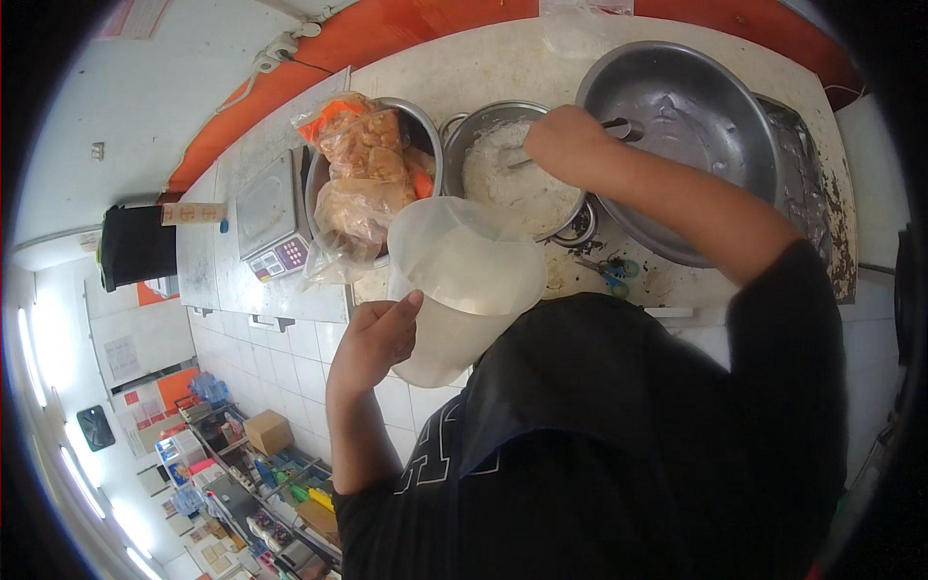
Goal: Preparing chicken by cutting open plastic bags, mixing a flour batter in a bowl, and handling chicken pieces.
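Note:
My left hand is closed around the handle of a large translucent plastic pitcher, held near the table's front edge. Pale contents show through its wall. Over a two-handled metal pot, my right hand is closed on a metal utensil. One end of the utensil sticks out behind the fist, and the other reaches into white flour in the pot. My hand hides its middle, so its exact kind cannot be told.
Left of the pot, a metal bowl holds plastic bags of orange-brown food. Beyond it sits a scale. A wide metal basin stands at the right, beside a dark tray. Scissors lie near the table's front edge.

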`<action>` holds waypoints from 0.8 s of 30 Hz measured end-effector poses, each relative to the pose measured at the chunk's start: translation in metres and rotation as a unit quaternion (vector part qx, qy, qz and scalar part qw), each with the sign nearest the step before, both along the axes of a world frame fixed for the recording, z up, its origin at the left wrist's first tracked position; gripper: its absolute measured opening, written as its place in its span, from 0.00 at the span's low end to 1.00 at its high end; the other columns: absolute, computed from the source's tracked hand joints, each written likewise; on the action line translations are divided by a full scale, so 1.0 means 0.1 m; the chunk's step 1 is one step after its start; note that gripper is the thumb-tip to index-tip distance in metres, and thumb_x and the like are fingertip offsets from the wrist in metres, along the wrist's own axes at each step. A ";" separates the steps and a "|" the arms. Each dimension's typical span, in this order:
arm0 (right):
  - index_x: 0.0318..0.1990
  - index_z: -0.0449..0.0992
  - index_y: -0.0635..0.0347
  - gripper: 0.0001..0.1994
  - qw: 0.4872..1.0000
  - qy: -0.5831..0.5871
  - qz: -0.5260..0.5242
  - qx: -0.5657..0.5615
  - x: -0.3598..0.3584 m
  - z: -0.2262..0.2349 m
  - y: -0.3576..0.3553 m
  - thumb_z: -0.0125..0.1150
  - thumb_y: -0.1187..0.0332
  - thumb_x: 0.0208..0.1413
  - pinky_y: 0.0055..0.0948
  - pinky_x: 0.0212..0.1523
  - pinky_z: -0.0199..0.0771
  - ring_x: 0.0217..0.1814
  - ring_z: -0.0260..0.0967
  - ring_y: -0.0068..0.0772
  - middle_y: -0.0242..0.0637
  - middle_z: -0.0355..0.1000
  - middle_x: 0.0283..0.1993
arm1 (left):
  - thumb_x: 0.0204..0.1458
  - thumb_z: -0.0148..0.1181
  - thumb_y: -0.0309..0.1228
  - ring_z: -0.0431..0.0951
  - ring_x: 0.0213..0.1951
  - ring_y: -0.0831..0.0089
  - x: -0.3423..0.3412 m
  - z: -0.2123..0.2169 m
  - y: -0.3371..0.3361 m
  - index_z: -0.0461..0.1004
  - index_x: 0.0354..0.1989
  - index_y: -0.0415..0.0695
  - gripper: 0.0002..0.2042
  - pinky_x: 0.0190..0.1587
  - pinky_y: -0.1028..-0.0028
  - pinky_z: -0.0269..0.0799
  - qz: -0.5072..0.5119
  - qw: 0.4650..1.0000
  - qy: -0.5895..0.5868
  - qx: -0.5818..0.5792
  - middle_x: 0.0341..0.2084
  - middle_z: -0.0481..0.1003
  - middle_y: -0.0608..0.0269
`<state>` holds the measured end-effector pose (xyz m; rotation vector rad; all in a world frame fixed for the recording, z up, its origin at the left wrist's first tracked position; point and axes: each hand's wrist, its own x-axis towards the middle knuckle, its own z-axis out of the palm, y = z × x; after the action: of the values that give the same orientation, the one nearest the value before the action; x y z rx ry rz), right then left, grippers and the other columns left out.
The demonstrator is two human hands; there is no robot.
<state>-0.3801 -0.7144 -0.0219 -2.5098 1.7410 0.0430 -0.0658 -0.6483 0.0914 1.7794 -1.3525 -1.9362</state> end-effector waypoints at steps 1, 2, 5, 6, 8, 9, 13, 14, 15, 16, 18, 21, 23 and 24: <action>0.24 0.80 0.65 0.06 0.999 -0.032 0.022 -0.021 0.05 -0.05 0.00 0.57 0.75 0.41 0.43 0.32 0.77 0.31 0.76 0.51 0.50 0.76 0.27 | 0.63 0.53 0.38 0.52 0.13 0.86 0.03 -0.01 0.01 0.63 0.13 0.46 0.23 0.16 0.78 0.45 0.014 1.000 0.002 0.007 0.10 0.58 0.76; 0.25 0.80 0.66 0.06 0.996 -0.064 0.044 -0.042 0.06 -0.08 0.00 0.57 0.75 0.42 0.44 0.32 0.77 0.31 0.77 0.52 0.50 0.76 0.27 | 0.63 0.53 0.38 0.52 0.13 0.86 0.06 -0.03 0.01 0.63 0.13 0.46 0.23 0.16 0.78 0.45 0.015 1.000 0.002 0.007 0.10 0.58 0.76; 0.25 0.81 0.65 0.06 0.993 -0.046 0.105 0.028 0.06 0.00 0.03 0.57 0.75 0.42 0.44 0.32 0.77 0.31 0.77 0.52 0.50 0.76 0.28 | 0.63 0.53 0.38 0.52 0.12 0.86 0.16 -0.09 0.03 0.62 0.13 0.47 0.23 0.16 0.79 0.45 0.019 0.999 0.032 0.008 0.10 0.58 0.77; 0.25 0.81 0.65 0.06 0.993 -0.044 0.108 0.030 0.05 0.07 0.04 0.57 0.75 0.42 0.44 0.32 0.77 0.31 0.77 0.52 0.50 0.76 0.28 | 0.63 0.53 0.39 0.52 0.12 0.86 0.19 -0.10 0.04 0.62 0.12 0.47 0.23 0.16 0.79 0.45 0.033 0.999 0.037 0.010 0.09 0.57 0.77; 0.26 0.81 0.64 0.06 0.995 0.033 0.074 0.051 0.00 0.27 0.04 0.57 0.75 0.42 0.43 0.33 0.77 0.32 0.77 0.51 0.50 0.76 0.28 | 0.62 0.53 0.39 0.52 0.12 0.86 0.24 -0.14 0.07 0.61 0.12 0.48 0.24 0.16 0.78 0.44 0.053 0.998 0.044 0.013 0.09 0.57 0.77; 0.26 0.81 0.64 0.06 0.995 0.035 0.076 0.052 -0.02 0.31 0.02 0.57 0.75 0.42 0.43 0.33 0.77 0.32 0.77 0.51 0.50 0.76 0.28 | 0.62 0.53 0.39 0.51 0.12 0.85 0.26 -0.16 0.09 0.60 0.13 0.49 0.23 0.16 0.78 0.44 0.052 0.998 0.040 0.003 0.09 0.56 0.76; 0.26 0.81 0.64 0.06 0.998 0.049 0.033 0.026 -0.04 0.25 -0.05 0.57 0.75 0.43 0.43 0.33 0.77 0.33 0.77 0.49 0.49 0.76 0.27 | 0.61 0.54 0.39 0.51 0.12 0.84 0.39 -0.31 0.16 0.60 0.11 0.48 0.24 0.16 0.78 0.42 0.052 0.997 0.064 -0.008 0.09 0.56 0.75; 0.26 0.81 0.65 0.06 0.999 0.034 0.028 0.006 0.00 0.17 -0.06 0.57 0.75 0.43 0.43 0.32 0.77 0.33 0.77 0.49 0.49 0.76 0.27 | 0.61 0.54 0.39 0.51 0.12 0.84 0.42 -0.34 0.18 0.60 0.11 0.48 0.24 0.16 0.78 0.42 0.053 0.997 0.064 -0.008 0.09 0.56 0.75; 0.26 0.81 0.65 0.06 0.999 0.034 0.029 0.006 0.05 0.08 -0.06 0.57 0.75 0.43 0.43 0.32 0.77 0.33 0.77 0.49 0.49 0.76 0.27 | 0.61 0.54 0.39 0.51 0.12 0.84 0.45 -0.38 0.21 0.59 0.11 0.48 0.24 0.16 0.78 0.42 0.071 0.994 0.077 -0.019 0.08 0.56 0.75; 0.26 0.81 0.65 0.06 0.999 0.006 0.050 -0.007 0.11 0.03 -0.02 0.57 0.75 0.43 0.43 0.32 0.77 0.33 0.77 0.49 0.49 0.76 0.27 | 0.61 0.54 0.38 0.51 0.12 0.84 0.47 -0.40 0.24 0.59 0.11 0.48 0.24 0.16 0.78 0.42 0.089 0.992 0.090 -0.030 0.08 0.56 0.75; 0.26 0.80 0.65 0.06 0.997 -0.021 0.074 -0.021 0.17 -0.02 0.05 0.57 0.75 0.43 0.43 0.32 0.77 0.33 0.77 0.49 0.49 0.76 0.27 | 0.60 0.54 0.37 0.51 0.12 0.84 0.50 -0.43 0.27 0.59 0.11 0.48 0.23 0.16 0.77 0.42 0.097 0.988 0.108 -0.048 0.08 0.55 0.74; 0.26 0.80 0.66 0.06 0.994 0.000 0.110 0.023 0.21 0.16 0.08 0.57 0.76 0.43 0.43 0.33 0.77 0.33 0.77 0.49 0.49 0.76 0.28 | 0.60 0.53 0.36 0.51 0.11 0.84 0.55 -0.52 0.36 0.58 0.12 0.47 0.23 0.16 0.77 0.41 0.122 0.977 0.152 -0.080 0.08 0.55 0.74; 0.26 0.81 0.66 0.06 0.991 0.054 0.111 0.047 0.13 0.26 0.06 0.57 0.76 0.42 0.43 0.33 0.77 0.33 0.77 0.49 0.49 0.76 0.28 | 0.60 0.53 0.35 0.51 0.11 0.83 0.58 -0.52 0.43 0.58 0.12 0.46 0.22 0.16 0.77 0.41 0.138 0.970 0.178 -0.092 0.08 0.55 0.74; 0.26 0.81 0.66 0.06 0.991 0.055 0.115 0.047 0.11 0.33 0.03 0.57 0.76 0.42 0.43 0.33 0.77 0.33 0.77 0.49 0.49 0.76 0.28 | 0.60 0.52 0.35 0.51 0.11 0.83 0.61 -0.51 0.47 0.58 0.12 0.46 0.22 0.16 0.77 0.41 0.146 0.968 0.177 -0.103 0.08 0.55 0.73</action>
<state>-0.3693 -0.7115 0.0110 -2.6702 1.4365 0.2757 -0.0053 -0.6012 0.0406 1.3656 -1.0599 -1.7725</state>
